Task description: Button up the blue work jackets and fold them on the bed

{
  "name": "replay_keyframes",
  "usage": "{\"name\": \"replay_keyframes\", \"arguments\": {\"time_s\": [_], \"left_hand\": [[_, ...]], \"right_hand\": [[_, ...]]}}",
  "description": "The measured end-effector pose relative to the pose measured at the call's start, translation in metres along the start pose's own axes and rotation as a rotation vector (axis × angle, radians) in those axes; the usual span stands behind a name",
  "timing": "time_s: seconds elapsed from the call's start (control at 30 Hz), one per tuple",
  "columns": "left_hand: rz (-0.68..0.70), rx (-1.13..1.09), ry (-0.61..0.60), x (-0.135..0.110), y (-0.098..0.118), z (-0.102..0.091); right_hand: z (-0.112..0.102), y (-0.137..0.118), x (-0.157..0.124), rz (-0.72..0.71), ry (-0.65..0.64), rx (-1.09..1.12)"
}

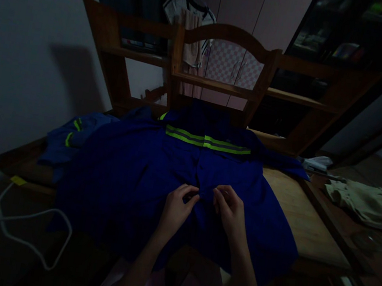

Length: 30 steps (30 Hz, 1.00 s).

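Observation:
A blue work jacket (156, 176) lies spread over the wooden tabletop, with a yellow-green reflective band (185, 136) across its chest and its collar at the far side. My left hand (179, 204) pinches the cloth beside the front opening, thumb and fingertips close together. Just to the right, my right hand (229, 207) has its fingers curled and closed at the other side of the opening. A small gap separates the two hands. Any button between the fingertips is too dark to make out.
Another blue garment with reflective strips (73, 131) lies at the left. A wooden shelf frame (230, 32) stands behind the jacket. A white cable (57, 211) loops at the lower left. At right are a folded pale cloth (366, 202) and a glass-like dish (369, 239).

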<state>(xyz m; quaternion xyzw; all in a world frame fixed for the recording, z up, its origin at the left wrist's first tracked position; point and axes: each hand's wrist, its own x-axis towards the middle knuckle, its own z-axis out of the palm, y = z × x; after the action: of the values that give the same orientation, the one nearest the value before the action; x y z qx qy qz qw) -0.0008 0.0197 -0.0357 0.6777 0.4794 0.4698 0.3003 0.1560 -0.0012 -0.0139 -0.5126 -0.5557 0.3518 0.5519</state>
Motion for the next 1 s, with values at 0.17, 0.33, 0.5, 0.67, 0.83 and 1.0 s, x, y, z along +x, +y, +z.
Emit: {"name": "replay_keyframes", "arguments": {"time_s": [0.17,0.33,0.5,0.67,0.83,1.0], "left_hand": [[0.008,0.034,0.02,0.0,-0.002,0.001],[-0.026,0.049,0.022,-0.001,-0.004,0.003],[-0.028,0.056,0.014,-0.001,-0.003,0.003],[-0.002,0.049,0.013,0.0,-0.002,0.002],[0.002,0.002,-0.001,0.001,-0.003,0.002],[0.0,-0.004,-0.001,0.002,0.0,0.0]], "right_hand": [[0.0,0.001,-0.015,0.019,0.017,-0.059],[0.004,-0.001,-0.023,0.003,0.047,-0.08],[0.004,-0.005,-0.02,0.005,0.121,-0.075],[0.01,-0.013,-0.002,-0.057,0.222,-0.1],[0.025,-0.019,0.021,-0.111,0.216,-0.083],[0.032,-0.025,0.029,-0.115,0.14,-0.023]]}}
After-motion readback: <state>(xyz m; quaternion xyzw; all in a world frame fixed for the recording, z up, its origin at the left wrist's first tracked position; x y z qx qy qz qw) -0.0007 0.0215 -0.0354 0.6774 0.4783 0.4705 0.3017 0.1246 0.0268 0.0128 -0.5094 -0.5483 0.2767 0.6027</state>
